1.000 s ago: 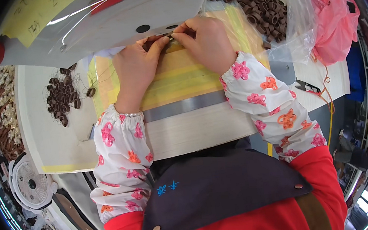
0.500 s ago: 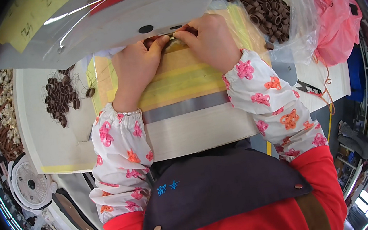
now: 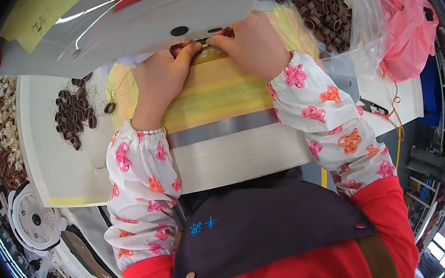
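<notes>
My left hand (image 3: 161,83) and my right hand (image 3: 257,47) meet under the front edge of a pale sewing machine (image 3: 129,25). Thumbs and fingers are pinched close together, almost tip to tip. Whatever they grip is small and mostly hidden by the fingers and the machine body. Below them the work surface is covered with yellow tape (image 3: 218,100). To the left of my left hand lies a pile of small brown loops (image 3: 74,115) with loose threads trailing from it. Beyond my right hand, many more brown loops (image 3: 326,17) lie heaped on clear plastic.
A clear plastic bag (image 3: 366,20) and a pink bag (image 3: 410,38) are at the right. Black-handled thread snips (image 3: 373,107) lie near an orange cord (image 3: 395,112). A white fan (image 3: 35,218) stands off the table's left edge. A metal strip (image 3: 227,128) crosses the tabletop.
Both hands have shifted very slightly up and left, still pinched together under the machine. The whole view has tilted a little; the loops and bags look the same.
</notes>
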Available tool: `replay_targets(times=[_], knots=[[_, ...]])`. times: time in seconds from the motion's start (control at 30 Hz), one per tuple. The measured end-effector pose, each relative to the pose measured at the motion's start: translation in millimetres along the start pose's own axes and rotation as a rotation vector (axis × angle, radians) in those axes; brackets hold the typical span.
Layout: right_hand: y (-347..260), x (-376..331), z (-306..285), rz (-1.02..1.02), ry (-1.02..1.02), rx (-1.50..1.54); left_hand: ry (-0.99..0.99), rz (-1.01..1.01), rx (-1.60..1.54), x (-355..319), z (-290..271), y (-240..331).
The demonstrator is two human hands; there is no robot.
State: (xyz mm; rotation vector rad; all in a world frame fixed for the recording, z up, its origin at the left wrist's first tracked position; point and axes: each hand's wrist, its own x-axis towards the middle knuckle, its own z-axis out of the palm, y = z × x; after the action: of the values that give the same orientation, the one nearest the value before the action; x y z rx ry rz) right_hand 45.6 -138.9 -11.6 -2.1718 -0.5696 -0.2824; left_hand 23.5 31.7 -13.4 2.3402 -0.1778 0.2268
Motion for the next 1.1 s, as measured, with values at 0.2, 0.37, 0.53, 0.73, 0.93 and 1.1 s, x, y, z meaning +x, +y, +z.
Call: replay_targets(times=[0.2,0.37,0.53,0.73,0.93,1.1], knots=[[3,-4,-4,0.073,-0.006,0.036,-0.047,-0.065,0.112,-1,2,10],[1,-3,1,-0.010,0.013,-0.037,-0.037,-0.141,0.077,-2,1,3],[4,-4,-5,0.065,-0.024,-0.002,0.000,-0.059,0.109,0,5,11],[6,-8,2,0.035,0.021,-0.073,0.016,-0.012,0.180,-3,-1,16],[-15,-26,-7,0.333,-0.029,0.247,-0.095,0.142,0.087,-38,-1,39],[-15,-33,-10,0.472,-0.212,0.645,-0.163,0.217,0.011,-58,-6,47]])
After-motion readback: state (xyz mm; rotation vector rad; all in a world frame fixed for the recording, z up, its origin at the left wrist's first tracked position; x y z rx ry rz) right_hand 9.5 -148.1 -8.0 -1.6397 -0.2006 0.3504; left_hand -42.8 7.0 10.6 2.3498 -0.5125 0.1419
